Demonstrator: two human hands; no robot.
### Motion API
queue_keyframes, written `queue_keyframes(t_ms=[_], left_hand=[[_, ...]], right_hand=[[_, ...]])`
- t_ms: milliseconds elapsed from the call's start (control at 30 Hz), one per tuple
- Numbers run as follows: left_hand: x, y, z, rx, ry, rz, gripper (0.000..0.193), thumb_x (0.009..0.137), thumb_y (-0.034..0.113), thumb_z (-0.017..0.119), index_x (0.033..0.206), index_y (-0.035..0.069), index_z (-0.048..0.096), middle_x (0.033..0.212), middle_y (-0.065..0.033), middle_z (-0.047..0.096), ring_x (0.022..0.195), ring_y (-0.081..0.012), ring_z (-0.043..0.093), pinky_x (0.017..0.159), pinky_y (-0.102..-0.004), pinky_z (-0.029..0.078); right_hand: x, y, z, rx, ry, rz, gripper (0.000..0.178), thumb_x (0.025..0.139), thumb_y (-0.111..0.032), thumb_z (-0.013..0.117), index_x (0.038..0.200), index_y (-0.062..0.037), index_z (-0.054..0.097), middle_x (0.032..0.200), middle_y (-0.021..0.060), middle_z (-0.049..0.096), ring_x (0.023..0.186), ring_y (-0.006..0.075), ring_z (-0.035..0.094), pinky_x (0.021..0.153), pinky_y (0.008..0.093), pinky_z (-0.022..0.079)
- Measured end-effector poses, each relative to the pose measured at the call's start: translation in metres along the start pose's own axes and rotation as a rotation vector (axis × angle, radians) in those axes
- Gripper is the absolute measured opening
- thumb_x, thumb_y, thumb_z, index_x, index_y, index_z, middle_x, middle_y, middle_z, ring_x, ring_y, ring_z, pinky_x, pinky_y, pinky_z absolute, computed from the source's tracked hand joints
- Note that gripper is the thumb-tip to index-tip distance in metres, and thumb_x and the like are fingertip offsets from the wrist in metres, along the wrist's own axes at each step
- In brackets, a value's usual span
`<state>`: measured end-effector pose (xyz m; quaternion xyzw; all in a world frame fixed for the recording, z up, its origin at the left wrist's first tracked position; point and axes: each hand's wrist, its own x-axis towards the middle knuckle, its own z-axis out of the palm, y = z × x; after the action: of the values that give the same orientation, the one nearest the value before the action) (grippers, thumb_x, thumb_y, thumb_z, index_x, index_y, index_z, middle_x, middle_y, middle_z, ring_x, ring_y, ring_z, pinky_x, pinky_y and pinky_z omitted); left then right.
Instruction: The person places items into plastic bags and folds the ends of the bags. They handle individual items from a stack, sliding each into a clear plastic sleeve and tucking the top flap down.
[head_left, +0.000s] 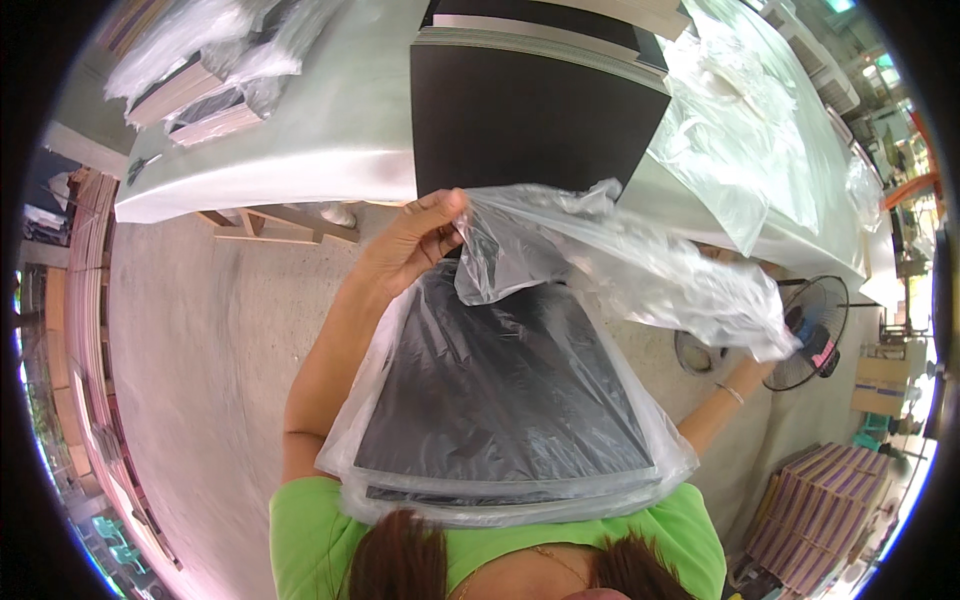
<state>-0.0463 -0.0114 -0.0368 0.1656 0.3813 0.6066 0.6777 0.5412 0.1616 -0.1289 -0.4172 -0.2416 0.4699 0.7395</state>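
Note:
A black flat panel (500, 390) lies inside a clear plastic bag (670, 460), held up close against my chest. My left hand (420, 238) pinches the bag's upper edge near the table front, thumb and fingers closed on the film. Out to the right, my right hand (764, 370) is at the far end of the stretched, crumpled film, which it appears to grip; the plastic hides most of its fingers. The bag's loose upper part spans between both hands. Just beyond them stands a stack of black panels (530, 120) on the covered table.
The table (340, 110) has a pale, shiny cover. Wrapped panels (215, 105) lie at its far left, with scissors (142, 168) near the corner. Loose clear film (740, 120) spreads on the right. A fan (812, 335) and a striped stack (820, 515) stand to my right.

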Motion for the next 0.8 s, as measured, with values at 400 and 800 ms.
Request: queue_keyframes(t_ms=[400,800], left_hand=[[-0.013,-0.009,0.061,0.476,-0.227,0.034,0.026,0.076,0.027,0.072,0.082,0.003,0.064,0.066,-0.0025,0.060,0.058,-0.0069,0.057,0.050,-0.0179,0.045],[-0.026,-0.010,0.075,0.442,-0.239,0.019,0.022,0.076,0.022,0.073,0.080,0.003,0.061,0.067,-0.0030,0.060,0.059,-0.0070,0.056,0.048,-0.0184,0.042]], right_hand=[[-0.186,0.004,0.241,-0.742,-0.879,-0.370,0.023,0.067,-0.016,0.077,0.074,-0.0043,0.059,0.063,-0.0001,0.048,0.060,0.0080,0.044,0.055,0.0244,0.039],[-0.265,0.008,0.307,-0.712,-1.322,-0.345,0.032,0.064,-0.010,0.076,0.092,-0.0050,0.060,0.082,0.0044,0.059,0.074,0.0183,0.060,0.065,0.0285,0.047]])
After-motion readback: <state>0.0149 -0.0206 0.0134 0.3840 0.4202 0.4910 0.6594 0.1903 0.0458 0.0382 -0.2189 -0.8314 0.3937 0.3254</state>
